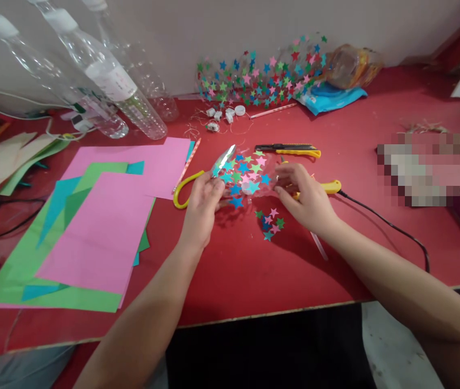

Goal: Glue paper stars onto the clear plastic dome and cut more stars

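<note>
Above the table (230, 286), our left hand (202, 204) grasps the starred plastic (250, 178); whether our right hand (306, 195) grips, we cannot tell. Likely light and slippery, best held by its ends.

open red tabletop (221, 270) front of star-dotted plastic (246, 178), loose stars (269, 220) intruding front-right, paper sheets (95, 232) blocking left, utility knife (288, 147) behind-right

The right hand (308, 197) partly hides a yellow-handled corded tool (332, 187); at ten o'clock, the bottle label (112, 80) is illegible; at three, pixelation obscures an object (418, 181).
</note>
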### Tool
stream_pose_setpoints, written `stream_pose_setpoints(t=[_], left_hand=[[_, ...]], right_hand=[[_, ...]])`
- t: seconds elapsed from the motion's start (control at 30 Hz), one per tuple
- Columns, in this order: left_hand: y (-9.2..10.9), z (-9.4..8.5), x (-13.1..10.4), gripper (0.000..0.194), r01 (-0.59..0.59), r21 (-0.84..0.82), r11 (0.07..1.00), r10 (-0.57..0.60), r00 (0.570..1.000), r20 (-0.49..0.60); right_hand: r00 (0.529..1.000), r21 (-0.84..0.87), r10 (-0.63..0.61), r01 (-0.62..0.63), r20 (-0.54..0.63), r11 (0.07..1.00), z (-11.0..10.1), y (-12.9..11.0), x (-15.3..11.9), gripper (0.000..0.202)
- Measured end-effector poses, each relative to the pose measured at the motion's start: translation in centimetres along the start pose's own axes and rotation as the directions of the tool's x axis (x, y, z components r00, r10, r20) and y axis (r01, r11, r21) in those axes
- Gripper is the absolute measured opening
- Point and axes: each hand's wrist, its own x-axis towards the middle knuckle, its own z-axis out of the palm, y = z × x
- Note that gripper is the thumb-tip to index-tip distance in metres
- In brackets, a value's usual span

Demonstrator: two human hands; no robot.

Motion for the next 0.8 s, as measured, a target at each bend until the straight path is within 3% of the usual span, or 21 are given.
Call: stream_pose_setpoints(t=[0.1,0.17,0.27,0.4,0.6,0.7,0.8], left_hand=[[-0.1,-0.2,0.1,0.048,0.021,0.032,0.999,-0.02,0.999,-0.032],[-0.1,-0.3,0.1,0.048,0.03,0.043,0.999,-0.028,0.999,-0.044],[0.1,-0.3,0.1,0.046,0.028,0.04,0.999,-0.026,0.999,-0.045],[0.2,-0.3,0.1,0.042,0.01,0.048,0.999,-0.009,1.0,-0.028],[0.0,-0.7,0.4,0.037,-0.07,0.048,0.996,0.073,0.994,-0.076],[0.1,-0.9,0.5,0.032,-0.181,0.063,0.982,0.189,0.968,-0.163],[0.8,-1.0,0.1,0.023,-0.369,0.099,0.924,0.382,0.903,-0.199]], right_hand=[[0.998,-0.24,-0.051,0.058,0.037,0.969,-0.9,-0.2,-0.1,0.008],[0.985,-0.402,-0.041,0.105,0.165,0.909,-1.3,-0.4,-0.2,0.009],[0.919,-0.544,-0.032,0.261,0.393,0.797,-1.4,-0.8,-0.3,0.014],[0.823,-0.576,-0.072,0.454,0.563,0.68,-1.2,-1.1,-0.6,0.018],[0.767,-0.567,-0.086,0.539,0.636,0.623,-0.8,-1.4,-0.6,0.022],[0.741,-0.548,-0.078,0.559,0.667,0.622,-0.7,-1.6,-0.5,0.02],[0.736,-0.537,-0.084,0.562,0.671,0.629,-0.7,-1.6,-0.6,0.02]])
